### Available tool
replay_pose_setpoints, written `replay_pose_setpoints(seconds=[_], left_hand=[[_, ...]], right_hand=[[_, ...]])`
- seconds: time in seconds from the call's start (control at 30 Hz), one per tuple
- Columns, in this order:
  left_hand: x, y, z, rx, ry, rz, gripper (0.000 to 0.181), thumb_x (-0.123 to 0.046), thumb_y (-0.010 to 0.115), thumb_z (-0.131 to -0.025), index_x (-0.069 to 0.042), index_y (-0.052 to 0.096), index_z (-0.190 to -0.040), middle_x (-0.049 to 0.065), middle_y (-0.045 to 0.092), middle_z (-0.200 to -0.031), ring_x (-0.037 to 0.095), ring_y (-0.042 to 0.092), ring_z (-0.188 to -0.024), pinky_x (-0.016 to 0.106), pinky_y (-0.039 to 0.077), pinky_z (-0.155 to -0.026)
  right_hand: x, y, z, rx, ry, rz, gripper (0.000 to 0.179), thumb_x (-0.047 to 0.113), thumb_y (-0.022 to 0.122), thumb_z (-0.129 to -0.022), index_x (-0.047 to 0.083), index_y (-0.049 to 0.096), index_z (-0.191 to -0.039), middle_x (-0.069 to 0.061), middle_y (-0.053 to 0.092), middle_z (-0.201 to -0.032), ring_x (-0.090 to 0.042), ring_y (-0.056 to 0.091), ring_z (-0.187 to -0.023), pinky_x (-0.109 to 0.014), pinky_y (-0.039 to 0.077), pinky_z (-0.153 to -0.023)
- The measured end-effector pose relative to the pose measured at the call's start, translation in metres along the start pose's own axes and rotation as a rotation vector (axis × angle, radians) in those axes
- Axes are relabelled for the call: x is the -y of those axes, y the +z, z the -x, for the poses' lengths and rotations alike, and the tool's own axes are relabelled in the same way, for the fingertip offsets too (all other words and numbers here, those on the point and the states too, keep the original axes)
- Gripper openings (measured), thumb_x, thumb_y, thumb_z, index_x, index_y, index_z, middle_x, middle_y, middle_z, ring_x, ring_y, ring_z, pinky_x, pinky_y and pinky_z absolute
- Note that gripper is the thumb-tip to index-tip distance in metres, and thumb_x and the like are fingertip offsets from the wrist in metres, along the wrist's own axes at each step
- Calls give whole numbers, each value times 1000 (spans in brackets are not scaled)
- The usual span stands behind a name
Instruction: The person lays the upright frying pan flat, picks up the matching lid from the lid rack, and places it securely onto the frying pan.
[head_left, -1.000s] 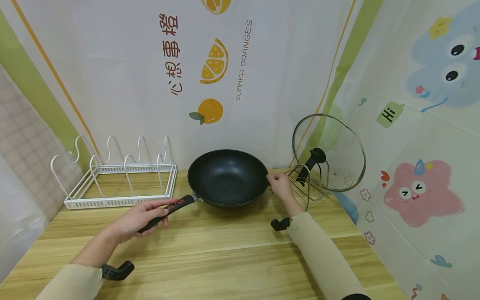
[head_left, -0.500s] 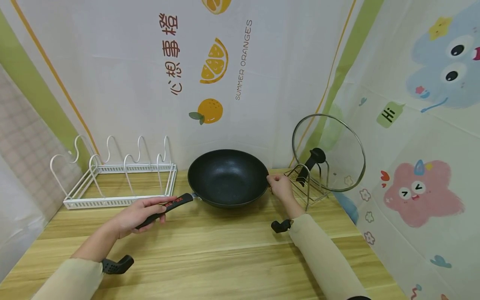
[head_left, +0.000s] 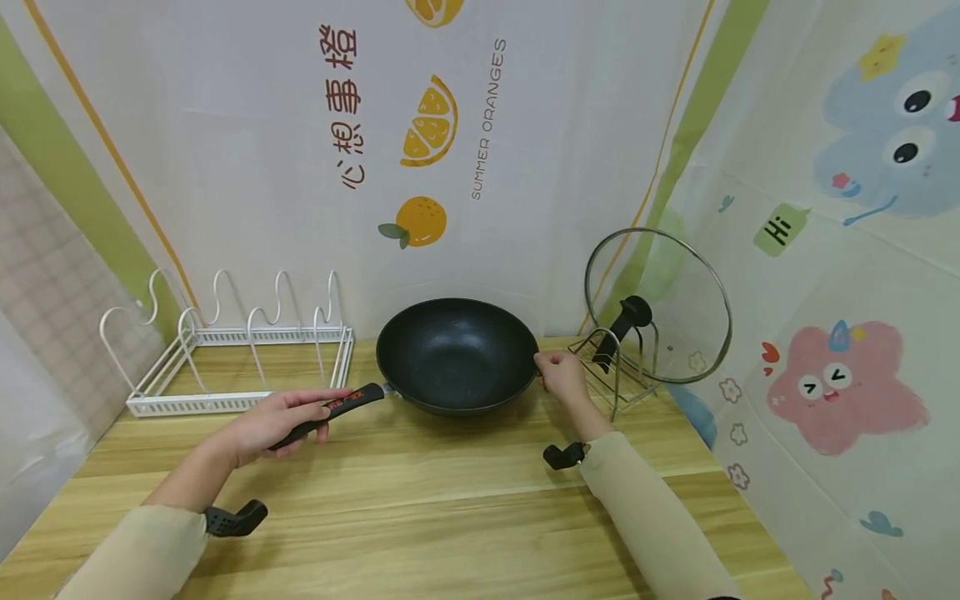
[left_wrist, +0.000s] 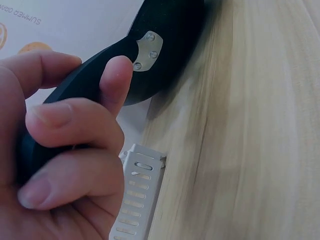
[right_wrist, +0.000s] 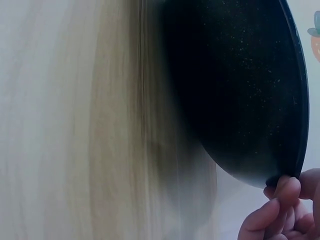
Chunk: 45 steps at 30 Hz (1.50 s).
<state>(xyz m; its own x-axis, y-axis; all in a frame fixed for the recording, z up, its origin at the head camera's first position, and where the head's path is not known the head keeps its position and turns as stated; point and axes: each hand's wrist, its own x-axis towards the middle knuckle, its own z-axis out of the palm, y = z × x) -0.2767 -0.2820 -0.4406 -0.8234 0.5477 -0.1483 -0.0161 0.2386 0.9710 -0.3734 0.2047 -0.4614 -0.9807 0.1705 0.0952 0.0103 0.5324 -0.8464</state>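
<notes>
A black wok (head_left: pixel 457 358) stands at the back middle of the wooden table, its inside facing up and forward. My left hand (head_left: pixel 273 425) grips the wok's long black handle (head_left: pixel 358 400); in the left wrist view its fingers (left_wrist: pixel 75 122) curl round it, below the riveted metal bracket (left_wrist: pixel 148 52). On the opposite side, my right hand (head_left: pixel 562 379) pinches the wok's edge between thumb and fingers. The right wrist view shows the fingertips (right_wrist: pixel 287 189) on a small dark tab at the rim, which they mostly cover. The wok's dark underside (right_wrist: pixel 240 100) fills much of that view.
At the back left stands a white rack (head_left: pixel 240 403) with several curved wire dividers, close behind my left hand. A wire stand (head_left: pixel 617 375) right of my right hand holds a glass lid (head_left: pixel 686 333) upright, its black knob (head_left: pixel 636 310) facing left. A printed curtain (head_left: pixel 247 167) hangs behind the table.
My left hand and the wok's long handle have shifted slightly up and to the left. The wok's bowl and my right hand have stayed almost in place.
</notes>
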Motion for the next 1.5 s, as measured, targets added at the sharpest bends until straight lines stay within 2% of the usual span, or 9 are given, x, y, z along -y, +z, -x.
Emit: replay_pose_setpoints(seconds=[0.17,0.2,0.27,0.53,0.7,0.87,1.03,1.27,1.5], left_hand=[[-2,-2,-1,-12,-9,-30,53,-26,54,-116,-12,47,-167,6,70,-91,5,42,-48,22,35,-46],[-2,-2,-2,-16,-10,-37,54,-26,54,-116,-11,47,-167,6,70,-92,5,42,-48,22,35,-46],[-3,-2,-1,-21,-10,-53,54,-27,53,-117,-11,46,-167,7,70,-92,6,42,-48,22,35,-46],[-5,-5,-2,-45,-1,-117,53,-25,53,-116,-8,47,-166,8,70,-92,7,41,-49,22,34,-45],[-4,-8,-4,-46,7,-136,53,-25,53,-117,-6,47,-165,7,70,-92,7,42,-50,27,32,-45],[-2,-11,-4,-44,5,-139,53,-27,52,-117,-8,47,-166,7,70,-94,8,42,-52,25,35,-47],[-2,-14,-5,-56,-4,-146,53,-27,53,-117,-9,48,-166,8,70,-94,8,43,-54,24,36,-49],[-3,-17,-6,-34,-1,-140,51,-28,52,-117,-11,49,-166,9,69,-96,8,43,-55,24,35,-50],[-3,-20,-7,-37,-2,-146,51,-28,52,-117,-11,50,-165,10,68,-97,7,42,-55,24,36,-50]], right_hand=[[-2,-2,0,11,-7,-26,40,26,64,-109,4,73,-77,2,64,-64,-12,56,-60,-25,44,-58],[-12,0,-8,19,-35,-49,42,30,65,-109,6,73,-75,3,64,-63,-11,56,-59,-25,43,-57],[-13,-1,-8,22,-36,-57,42,30,64,-108,6,73,-74,1,65,-63,-11,56,-59,-25,44,-57],[2,0,7,-4,25,-16,39,25,64,-109,-6,75,-88,-2,67,-66,-9,55,-59,-22,45,-60],[1,0,9,-6,37,-46,39,27,64,-109,-3,75,-87,-6,69,-69,-10,55,-60,-23,46,-61],[1,0,11,-3,43,-59,40,28,64,-109,-2,75,-86,-8,69,-70,-11,56,-61,-23,47,-61],[1,0,12,5,67,-96,37,28,64,-110,-2,75,-90,-15,73,-81,-10,58,-62,-23,47,-60],[0,1,14,6,74,-131,37,26,63,-110,-3,75,-91,-11,70,-77,-9,57,-60,-22,48,-58],[0,1,17,15,82,-140,36,28,62,-111,0,74,-92,-16,73,-85,-10,56,-61,-24,47,-59]])
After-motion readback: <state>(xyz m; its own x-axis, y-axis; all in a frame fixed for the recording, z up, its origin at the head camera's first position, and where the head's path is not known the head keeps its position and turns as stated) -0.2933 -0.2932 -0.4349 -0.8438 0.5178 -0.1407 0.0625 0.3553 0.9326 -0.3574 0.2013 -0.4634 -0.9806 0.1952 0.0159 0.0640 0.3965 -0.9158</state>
